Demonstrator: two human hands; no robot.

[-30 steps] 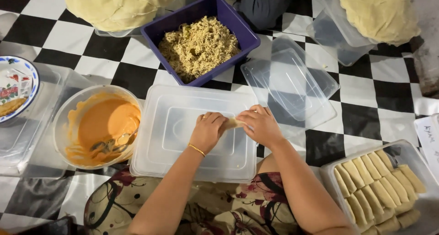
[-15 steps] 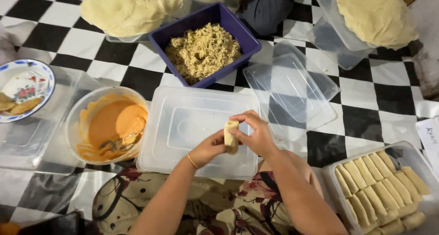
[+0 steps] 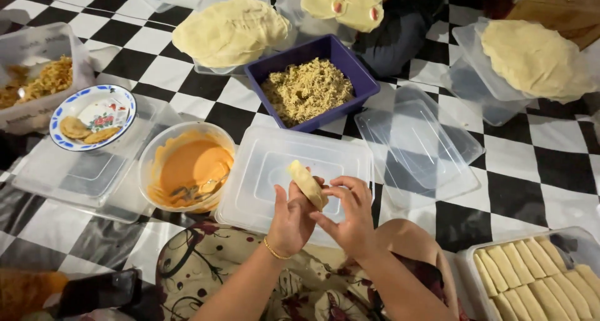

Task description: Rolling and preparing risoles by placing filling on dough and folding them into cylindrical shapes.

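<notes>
Above the clear plastic lid (image 3: pixel 262 171) on the checkered floor, her left hand (image 3: pixel 290 218) and right hand (image 3: pixel 350 212) were both closed on a pale rolled wrap (image 3: pixel 306 183), tilted. A bowl of orange sauce (image 3: pixel 187 168) sat just left.

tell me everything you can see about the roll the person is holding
The roll is a pale yellow, soft-looking wrapper folded into a short, flattish parcel with a smooth skin. It is lifted off the surface and tilted, its upper end pointing up and to the left, above the clear plastic lid. The left hand cradles it from below and the right hand pinches its lower end. Its filling is not visible.
</notes>
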